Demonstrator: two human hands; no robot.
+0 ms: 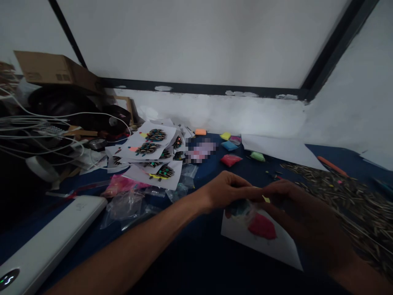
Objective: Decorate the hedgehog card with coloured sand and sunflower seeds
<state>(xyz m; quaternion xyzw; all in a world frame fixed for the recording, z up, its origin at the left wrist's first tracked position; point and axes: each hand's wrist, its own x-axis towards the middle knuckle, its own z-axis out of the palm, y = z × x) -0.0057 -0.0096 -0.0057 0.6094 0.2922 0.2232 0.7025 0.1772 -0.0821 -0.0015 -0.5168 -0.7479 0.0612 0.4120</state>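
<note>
Over the blue table [196,254], your left hand [229,190] curls round a clear packet [245,211], your right hand [302,217] pinches a yellow bit [266,199]: work it gently.

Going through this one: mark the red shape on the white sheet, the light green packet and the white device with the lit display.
Red shape [263,226]: head view, mid-surface.
Light green packet [257,156]: head view, its middle.
White device [58,235]: head view, upper face.

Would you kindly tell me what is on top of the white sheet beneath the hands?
A red patch lies on the white sheet. The left hand, right hand and some clear plastic cover the sheet's far part, so whatever is there cannot be seen.
</note>
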